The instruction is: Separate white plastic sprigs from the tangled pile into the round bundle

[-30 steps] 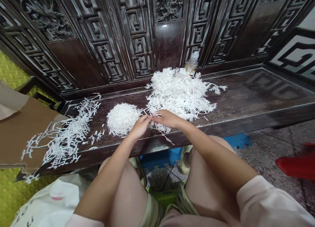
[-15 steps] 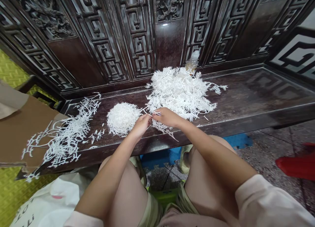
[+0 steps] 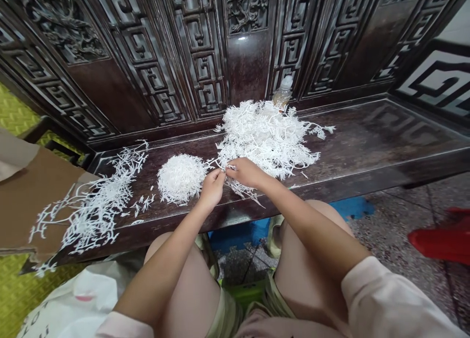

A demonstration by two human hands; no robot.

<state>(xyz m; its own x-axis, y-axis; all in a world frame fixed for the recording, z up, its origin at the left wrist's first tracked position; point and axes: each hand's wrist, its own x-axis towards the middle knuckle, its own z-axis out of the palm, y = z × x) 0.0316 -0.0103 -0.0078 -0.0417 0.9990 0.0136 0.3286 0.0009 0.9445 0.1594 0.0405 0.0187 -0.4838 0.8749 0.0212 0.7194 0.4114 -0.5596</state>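
Note:
Both my hands meet over the front of a dark wooden bench (image 3: pixel 367 132). My left hand (image 3: pixel 213 185) is closed in a pinch, its fingertips close to those of my right hand (image 3: pixel 245 172). The right hand is closed on a thin white branched sprig (image 3: pixel 246 190), whose stems stick out below the fingers. A large heap of white branched sprigs (image 3: pixel 266 137) lies just behind the right hand. Left of my left hand is a rounded pile of small white pieces (image 3: pixel 181 178). What the left fingertips pinch is too small to make out.
Bare white branching stems (image 3: pixel 97 211) lie at the bench's left end, partly over brown cardboard (image 3: pixel 40 196). A clear bottle (image 3: pixel 283 89) stands behind the large heap, against the carved wooden backrest (image 3: pixel 247 64). A white bag (image 3: pixel 73 299) sits below left; a red object (image 3: pixel 440 237) is on the right.
The whole view has shifted slightly. My hands stay together at the same spot, with only a small change in the left hand's angle.

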